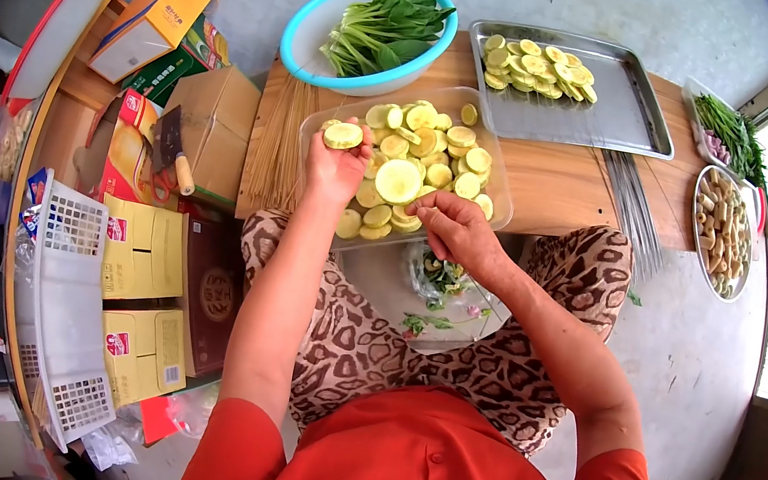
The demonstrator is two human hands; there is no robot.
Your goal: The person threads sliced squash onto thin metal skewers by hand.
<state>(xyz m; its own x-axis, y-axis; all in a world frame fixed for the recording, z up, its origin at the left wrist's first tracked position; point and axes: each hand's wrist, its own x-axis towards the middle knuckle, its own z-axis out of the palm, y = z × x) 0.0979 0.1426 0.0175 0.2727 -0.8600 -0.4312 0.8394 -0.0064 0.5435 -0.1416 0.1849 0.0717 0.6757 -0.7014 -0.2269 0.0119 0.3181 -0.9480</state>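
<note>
My left hand [337, 166] is closed around a few yellow-green zucchini slices [343, 137], raised over the left side of a clear plastic tub. My right hand [457, 229] is above the tub's near right edge, thumb and fingers pinched together; what they grip, if anything, is too small to make out. Many loose zucchini slices [399, 182] fill the plastic tub [503, 183], one large round slice close to my right fingertips. On a metal tray [628, 103] beyond lie more zucchini slices [536, 67] in overlapping rows.
Thin bamboo sticks [282, 140] lie left of the tub, metal skewers [628, 212] at the table's right. Leafy greens [391, 27] fill a blue-rimmed basin [302, 24]. A bowl of pale pieces [721, 231] stands far right. Boxes and a cleaver [170, 143] are at left.
</note>
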